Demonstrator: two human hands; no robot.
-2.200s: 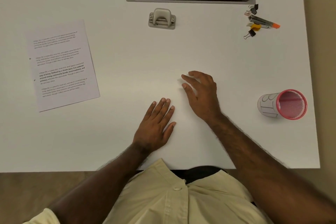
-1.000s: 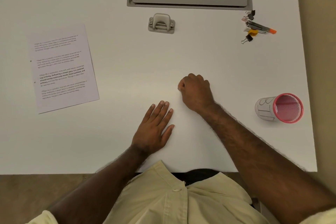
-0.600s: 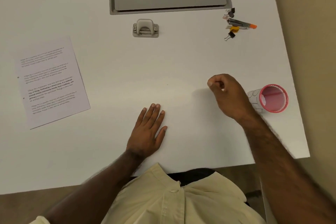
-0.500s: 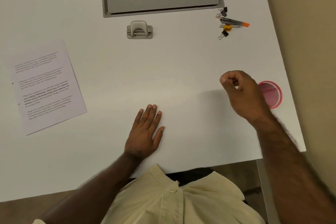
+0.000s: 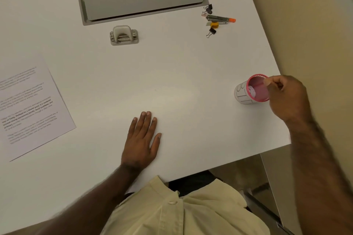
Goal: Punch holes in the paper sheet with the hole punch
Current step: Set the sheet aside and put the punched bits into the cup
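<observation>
A printed paper sheet [image 5: 32,105] lies flat at the left of the white table [image 5: 172,74]. The grey hole punch [image 5: 123,35] stands at the back centre, just in front of the cable hatch, with neither hand near it. My left hand [image 5: 142,137] rests palm down on the table near the front edge, holding nothing. My right hand [image 5: 286,97] hovers at the right, its fingertips pinched together over the rim of a pink mesh cup [image 5: 248,91]. I see nothing between the pinched fingers.
A grey cable hatch [image 5: 141,1] is set into the table's back. A stapler with an orange tip [image 5: 219,19] and some binder clips [image 5: 210,31] lie at the back right. The pink cup stands close to the table's right edge [image 5: 277,63].
My right hand closed into a pinch at the table's middle and swung right to the pink cup. My view turned right. My left hand stayed put.
</observation>
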